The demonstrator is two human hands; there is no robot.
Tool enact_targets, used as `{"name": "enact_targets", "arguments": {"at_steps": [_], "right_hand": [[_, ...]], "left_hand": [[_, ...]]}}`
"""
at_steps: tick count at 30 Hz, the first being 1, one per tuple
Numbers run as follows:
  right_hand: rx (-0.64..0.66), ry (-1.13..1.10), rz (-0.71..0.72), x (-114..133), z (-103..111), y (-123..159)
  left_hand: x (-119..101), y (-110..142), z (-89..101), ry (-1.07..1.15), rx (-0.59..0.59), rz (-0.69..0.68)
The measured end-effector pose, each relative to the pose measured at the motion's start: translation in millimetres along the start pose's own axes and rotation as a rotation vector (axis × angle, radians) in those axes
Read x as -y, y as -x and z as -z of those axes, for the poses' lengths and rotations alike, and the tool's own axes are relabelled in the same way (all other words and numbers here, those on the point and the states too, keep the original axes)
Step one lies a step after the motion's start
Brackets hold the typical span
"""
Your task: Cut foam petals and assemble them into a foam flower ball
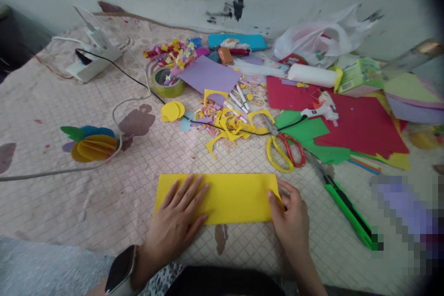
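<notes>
A long strip of yellow paper (239,199) lies flat on the table in front of me; it looks folded, though I cannot be sure. Across its left part my left hand (180,215) rests flat with the fingers stretched out. My right hand (289,215) grips the paper's right end, thumb on top and the other fingers at its edge and partly hidden. Just beyond the right end are scissors (284,150) with one yellow and one red handle. To the right lies a green utility knife (350,212).
A plugged-in glue gun (321,110) lies on red paper (367,125); its black cord crosses the table to a power strip (93,62). Yellow paper scraps (231,125), yellow circles (172,111), a tape roll (168,85) and a layered paper piece (93,143) lie around.
</notes>
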State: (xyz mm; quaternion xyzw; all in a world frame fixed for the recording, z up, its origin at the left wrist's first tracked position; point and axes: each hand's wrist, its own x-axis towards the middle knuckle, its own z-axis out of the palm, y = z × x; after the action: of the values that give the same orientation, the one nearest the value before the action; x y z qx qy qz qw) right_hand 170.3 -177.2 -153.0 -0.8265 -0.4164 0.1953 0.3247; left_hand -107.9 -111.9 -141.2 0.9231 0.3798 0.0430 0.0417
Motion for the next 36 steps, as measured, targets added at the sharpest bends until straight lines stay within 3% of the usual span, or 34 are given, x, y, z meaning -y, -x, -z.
{"name": "enact_targets", "arguments": {"at_steps": [36], "right_hand": [[0.019,-0.054,0.017,4.2,0.4,0.3]], "left_hand": [[-2.9,0.9,-4.1,-0.043,-0.043,0.014]]}}
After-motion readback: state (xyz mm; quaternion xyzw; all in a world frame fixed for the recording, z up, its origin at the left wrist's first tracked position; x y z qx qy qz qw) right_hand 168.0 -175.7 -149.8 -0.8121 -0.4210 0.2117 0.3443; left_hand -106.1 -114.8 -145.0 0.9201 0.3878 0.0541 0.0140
